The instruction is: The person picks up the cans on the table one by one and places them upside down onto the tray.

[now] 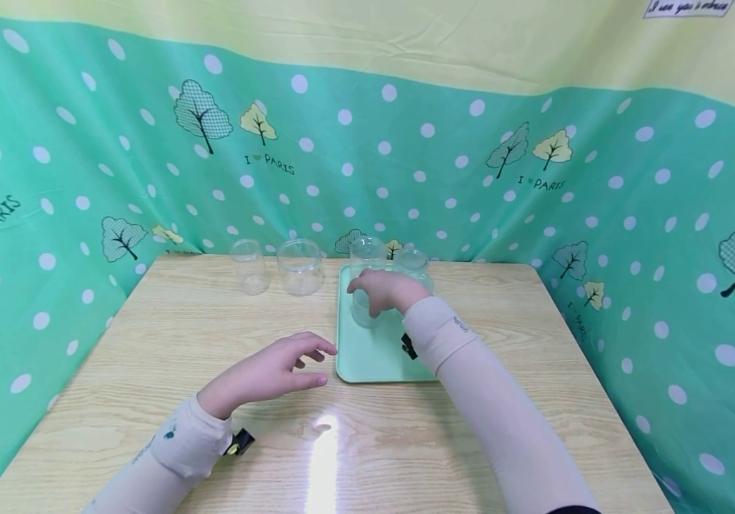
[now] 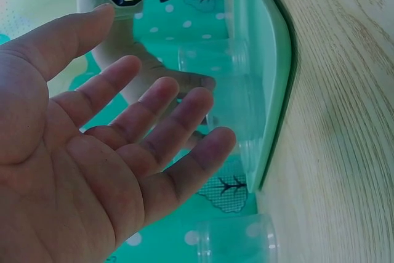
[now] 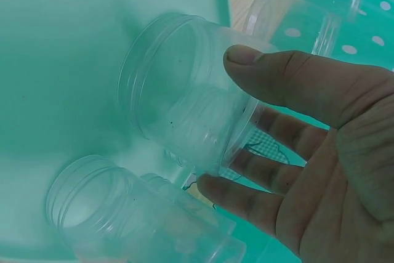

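Observation:
My right hand (image 1: 388,291) reaches over the green tray (image 1: 380,357) and holds a clear plastic jar (image 3: 191,90) around its upper end, thumb on one side and fingers on the other. The jar stands on the tray with its ridged end down. Behind it are two more clear jars, a tall one (image 1: 367,250) and a wider one (image 1: 411,261), partly hidden by the hand in the head view. My left hand (image 1: 277,368) hovers left of the tray's front corner. Its fingers are loosely spread and hold nothing, as the left wrist view shows.
Left of the tray, a narrow clear jar (image 1: 250,268) and a wide clear jar (image 1: 301,268) stand near the back edge of the wooden table (image 1: 168,343). A green dotted curtain (image 1: 316,143) hangs behind and along both sides.

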